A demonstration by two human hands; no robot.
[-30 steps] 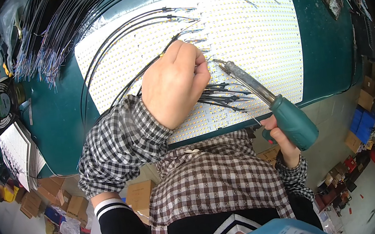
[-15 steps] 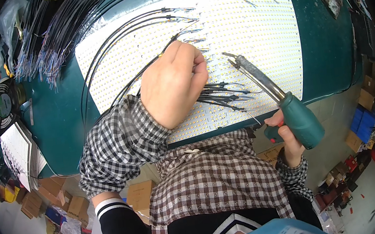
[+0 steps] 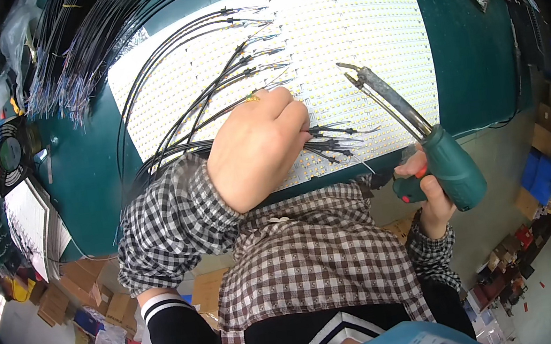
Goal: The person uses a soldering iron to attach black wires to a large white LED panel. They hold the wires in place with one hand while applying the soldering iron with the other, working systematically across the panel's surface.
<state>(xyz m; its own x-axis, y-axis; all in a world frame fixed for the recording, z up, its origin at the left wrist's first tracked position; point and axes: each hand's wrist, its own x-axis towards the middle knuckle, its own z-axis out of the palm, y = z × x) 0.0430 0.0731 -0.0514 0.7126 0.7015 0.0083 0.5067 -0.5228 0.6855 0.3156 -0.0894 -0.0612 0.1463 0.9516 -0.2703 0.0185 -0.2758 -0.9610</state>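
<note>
1. Wires (image 3: 327, 140) — a fan of thin black leads with bare tips — are lying on the white LED panel (image 3: 354, 27), poking out from under your left hand toward the right.
2. Your left hand (image 3: 258, 148) is resting knuckles-up on the panel's near edge, fingers curled and pressed together over the bundle; you are pinning the leads down, though the grip itself is hidden beneath the hand.
3. Your right hand (image 3: 427, 196) is wrapping closed around the green handle of the soldering iron (image 3: 418, 131), just off the table's front edge.
4. You are holding the iron tilted, its metal tip hanging above the panel to the right of the wire ends — apart from them, not touching.
5. More black cables (image 3: 204, 62) are arcing across the panel's left half from a thick bundle at the far left corner.
6. Everything is sitting on the dark green table (image 3: 471, 60); a small black fan (image 3: 9, 154) is standing at its left end.
</note>
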